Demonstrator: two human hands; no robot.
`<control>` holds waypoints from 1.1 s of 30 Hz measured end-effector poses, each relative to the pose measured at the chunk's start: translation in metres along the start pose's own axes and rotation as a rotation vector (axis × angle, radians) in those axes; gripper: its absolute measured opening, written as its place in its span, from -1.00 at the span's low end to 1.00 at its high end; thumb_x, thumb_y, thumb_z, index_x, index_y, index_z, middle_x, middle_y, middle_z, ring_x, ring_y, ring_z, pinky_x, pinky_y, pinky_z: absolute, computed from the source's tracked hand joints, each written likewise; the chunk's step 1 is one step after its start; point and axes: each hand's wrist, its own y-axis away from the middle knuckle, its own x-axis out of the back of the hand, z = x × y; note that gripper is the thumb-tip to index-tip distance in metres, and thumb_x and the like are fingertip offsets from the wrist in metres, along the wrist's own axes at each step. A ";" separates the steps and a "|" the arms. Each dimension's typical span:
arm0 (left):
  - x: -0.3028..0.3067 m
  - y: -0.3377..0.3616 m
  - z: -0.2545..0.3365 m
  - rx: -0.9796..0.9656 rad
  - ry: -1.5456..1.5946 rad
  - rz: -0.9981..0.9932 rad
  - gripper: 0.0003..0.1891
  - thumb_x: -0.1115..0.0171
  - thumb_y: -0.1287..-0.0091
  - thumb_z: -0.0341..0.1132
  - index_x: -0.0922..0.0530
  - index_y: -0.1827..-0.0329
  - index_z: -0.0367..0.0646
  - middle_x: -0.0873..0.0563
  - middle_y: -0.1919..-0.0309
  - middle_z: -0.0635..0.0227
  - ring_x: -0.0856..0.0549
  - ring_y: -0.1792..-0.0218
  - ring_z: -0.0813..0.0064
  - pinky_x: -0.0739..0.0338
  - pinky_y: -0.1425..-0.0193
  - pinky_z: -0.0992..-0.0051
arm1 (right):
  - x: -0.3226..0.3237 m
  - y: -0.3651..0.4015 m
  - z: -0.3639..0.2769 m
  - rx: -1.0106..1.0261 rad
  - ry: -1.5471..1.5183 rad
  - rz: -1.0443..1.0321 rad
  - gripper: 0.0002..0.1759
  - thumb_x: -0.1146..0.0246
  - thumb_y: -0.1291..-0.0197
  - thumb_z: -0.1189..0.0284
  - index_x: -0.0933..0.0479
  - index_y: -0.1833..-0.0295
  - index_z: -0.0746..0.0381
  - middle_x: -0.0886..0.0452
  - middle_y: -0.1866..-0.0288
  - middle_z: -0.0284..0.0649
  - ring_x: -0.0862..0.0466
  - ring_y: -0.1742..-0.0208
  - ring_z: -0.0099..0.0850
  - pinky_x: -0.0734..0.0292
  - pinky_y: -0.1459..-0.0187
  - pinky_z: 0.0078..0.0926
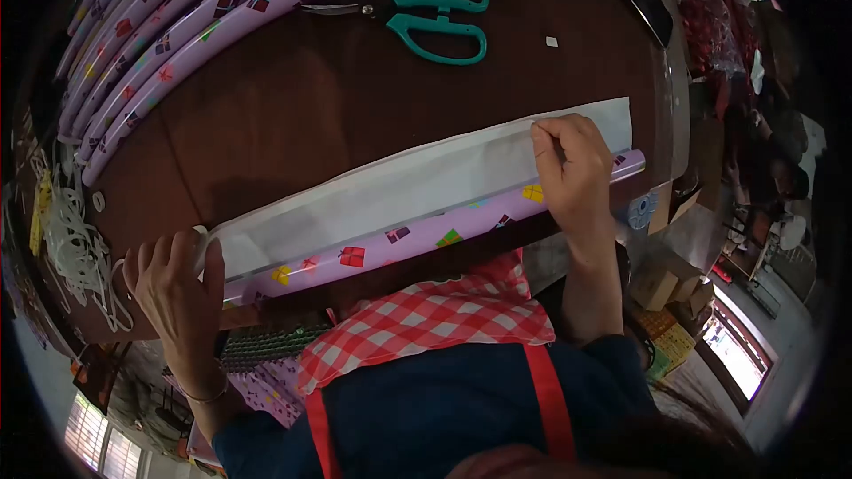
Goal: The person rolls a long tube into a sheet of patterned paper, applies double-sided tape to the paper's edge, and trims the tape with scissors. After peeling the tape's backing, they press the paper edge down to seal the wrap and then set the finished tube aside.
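Note:
A roll of lilac wrapping paper (417, 235) with a gift-box print lies along the table's near edge, its white underside (382, 186) unrolled away from me. A narrow pale strip runs along the sheet's far edge. My right hand (575, 168) is closed in a pinch at that edge, towards the right end; what lies between the fingertips is mostly hidden. At the left end, my left hand (177, 288) rests with fingers stretched out and thumb apart, beside the sheet's corner. A small whitish curl shows near its fingertips.
Teal-handled scissors (439, 18) lie beyond the sheet. Several finished lilac rolls (222, 18) are stacked at the far left. A tangle of white strips (80, 257) sits at the left edge, a dark phone-like slab (641, 0) at the far right. Cardboard boxes (661, 284) stand right of me.

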 end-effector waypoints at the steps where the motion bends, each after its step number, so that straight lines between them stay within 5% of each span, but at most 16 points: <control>1: 0.000 0.000 0.000 -0.003 0.003 0.002 -0.78 -0.29 -0.26 -0.24 -0.59 0.17 -0.19 -0.66 0.29 0.20 -0.61 0.18 0.12 -0.38 -0.21 0.10 | 0.000 0.000 -0.001 -0.023 -0.008 -0.005 -0.93 -0.26 -0.21 0.58 -0.57 0.25 0.38 -0.60 0.36 -0.10 -0.59 0.31 -0.21 -0.49 0.28 -0.34; 33: -0.001 -0.005 0.002 -0.002 -0.026 -0.021 -0.80 -0.26 -0.26 -0.24 -0.59 0.21 -0.19 -0.63 0.32 0.18 -0.59 0.18 0.12 -0.38 -0.17 0.10 | 0.001 -0.001 -0.003 -0.074 0.056 -0.033 -0.92 -0.28 -0.18 0.58 -0.58 0.27 0.40 -0.59 0.35 -0.08 -0.62 0.30 -0.22 -0.54 0.30 -0.36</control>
